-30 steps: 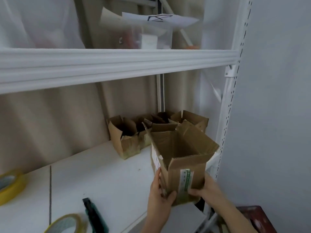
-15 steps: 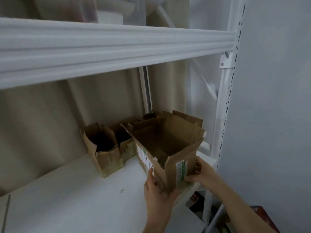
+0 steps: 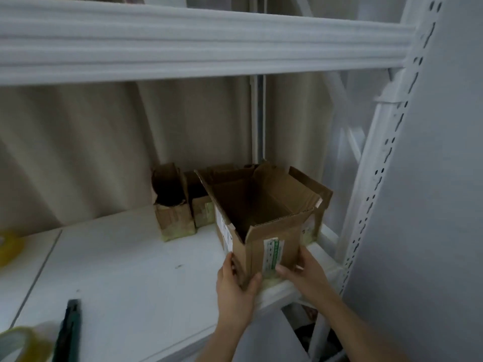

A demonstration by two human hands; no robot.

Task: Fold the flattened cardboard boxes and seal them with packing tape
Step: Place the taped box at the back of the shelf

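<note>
Matt brown corrugated cardboard box (image 3: 264, 218) on a smooth white shelf (image 3: 125, 270).

a storeroom or packing area: white slotted metal shelving (image 3: 371, 178), tape rolls (image 3: 23, 343), folded cardboard boxes (image 3: 175, 220).

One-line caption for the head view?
Both hands hold an open-topped cardboard box at the white shelf's right end.

The open cardboard box (image 3: 264, 218) was plain brown, with a white label (image 3: 271, 254) printed in green on its near corner. The shelf (image 3: 117, 270) and rack upright (image 3: 379, 158) were white. Tape rolls (image 3: 23, 343) were yellowish; the tool (image 3: 69, 333) beside them was dark green.
</note>
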